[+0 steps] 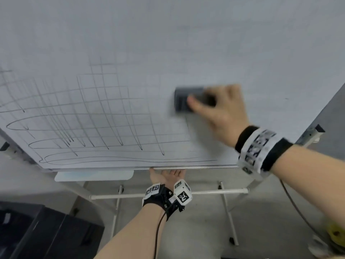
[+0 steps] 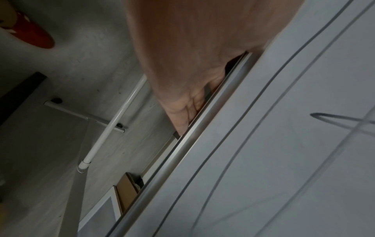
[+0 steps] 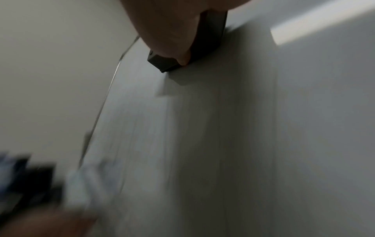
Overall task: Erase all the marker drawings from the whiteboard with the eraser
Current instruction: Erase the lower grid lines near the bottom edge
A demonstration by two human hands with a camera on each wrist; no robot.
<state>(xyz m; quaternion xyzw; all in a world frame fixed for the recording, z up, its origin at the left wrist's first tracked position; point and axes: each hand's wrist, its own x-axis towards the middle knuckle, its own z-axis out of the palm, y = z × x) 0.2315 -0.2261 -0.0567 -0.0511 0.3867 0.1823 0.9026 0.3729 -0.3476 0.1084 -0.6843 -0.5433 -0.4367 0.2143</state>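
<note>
Setting: grey concrete floor (image 1: 205,230) under a whiteboard (image 1: 186,34) on a tubular stand (image 1: 214,191).
Marker drawings (image 1: 93,113): a grid of crossing lines and long loops from centre out to 9 o'clock in the head view; the board from 12 to 3 o'clock looks bare.
Eraser (image 1: 183,99): dark block flat on the board, just past the grid's 3 o'clock edge, blurred.
Right hand (image 1: 220,111): grasps the eraser, thumb on its face.
Left hand (image 1: 166,175): under the bottom rail (image 2: 202,136) at 6 o'clock, fingers hooked behind it, apparently bracing the board.
Advice: keep the pad flat and firm, sweep toward 9 o'clock in overlapping passes, then take the loops along the bottom edge.
</note>
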